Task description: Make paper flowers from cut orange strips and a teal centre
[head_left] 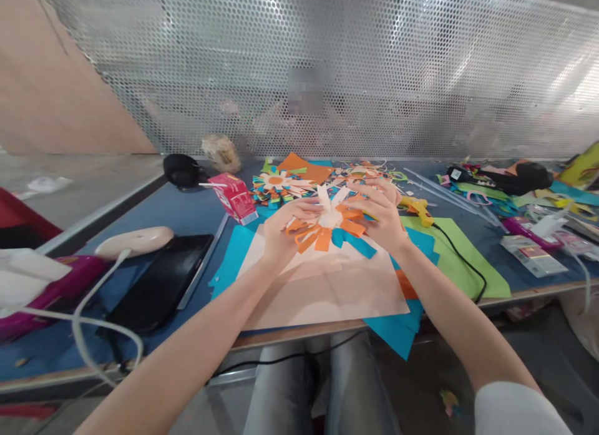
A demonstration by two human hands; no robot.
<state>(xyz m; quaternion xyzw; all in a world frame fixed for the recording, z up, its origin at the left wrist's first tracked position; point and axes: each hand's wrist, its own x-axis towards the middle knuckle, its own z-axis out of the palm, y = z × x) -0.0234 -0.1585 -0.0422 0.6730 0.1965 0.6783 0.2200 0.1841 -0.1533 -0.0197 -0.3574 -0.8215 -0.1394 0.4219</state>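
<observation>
A paper flower (330, 219) with a pale centre and orange, white and blue strip petals is held up between my two hands, over a sheet of pale pink paper (322, 291). My left hand (286, 226) grips its left side, fingers behind and thumb in front. On the right, my right hand (384, 211) has its fingers bent around the orange petals; some fingertips are hidden. Behind the flower lies another paper flower (275, 181) with an orange centre, among cut paper strips. A yellow glue gun (416, 209) rests near my right wrist.
Green paper (461, 251) and blue paper (395, 332) lie around the pink sheet. A red drink carton (234, 199) with a straw stands at left. Nearer are a black phone (156, 285) and a white cabled device (135, 241). A perforated metal panel (374, 67) closes the back.
</observation>
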